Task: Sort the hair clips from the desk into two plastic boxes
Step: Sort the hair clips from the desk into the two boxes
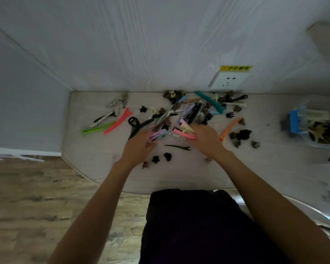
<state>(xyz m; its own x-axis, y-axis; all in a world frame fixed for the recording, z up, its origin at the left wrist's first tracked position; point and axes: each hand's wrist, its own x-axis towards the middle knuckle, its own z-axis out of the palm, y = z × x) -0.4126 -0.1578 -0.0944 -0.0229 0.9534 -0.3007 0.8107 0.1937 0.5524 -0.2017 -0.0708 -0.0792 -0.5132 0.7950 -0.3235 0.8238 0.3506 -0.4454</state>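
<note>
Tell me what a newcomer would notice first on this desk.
A jumble of colourful hair clips is strewn across the middle of the desk. Both hands work at its near edge: the left hand grips pastel clips, the right hand a pink one. A clear plastic box sits far right, partly filled.

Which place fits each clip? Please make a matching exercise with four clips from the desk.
Things:
1. green long clip
2. teal long clip
3. orange long clip
4. thin black clip

Places:
A. right of the right hand
B. far left on the desk
C. between the two wrists
D. at the back, below the wall socket

Pairs: 1-B, 2-D, 3-A, 4-C
</note>
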